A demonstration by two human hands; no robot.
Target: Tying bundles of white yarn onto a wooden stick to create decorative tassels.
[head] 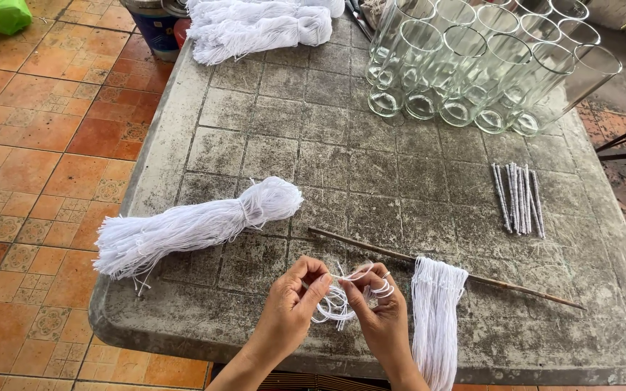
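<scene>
While both hands work close together at the near edge of the worn grey moulded plastic desk point(255, 145), a small tangle of thin white cotton string point(336, 303) is stretched and looped between them. The left hand point(295, 300) has thumb and forefinger pinched shut on one end of a strand; the right hand point(382, 311) is closed on the other, with loops wound around its fingers point(384, 288).

Judging by this, the step in hand is separating or knotting a single length, just beside the long thin brown wooden stick point(443, 268). That stick lies on the desk with its long axis running from upper left to lower right, its thin tip pointing right. A curtain of white strings point(436, 318) already hangs from it over the desk's edge. Any next move would call for keeping the strand taut and the loops from slipping.

The held strand runs roughly left to right between the hands. Left of them lies a thick white yarn hank point(190, 228), its looped head towards the upper right. Clear glass cylinders point(472, 65) stand at the far side, with a small bundle of grey-white sticks point(518, 198) nearer.
</scene>
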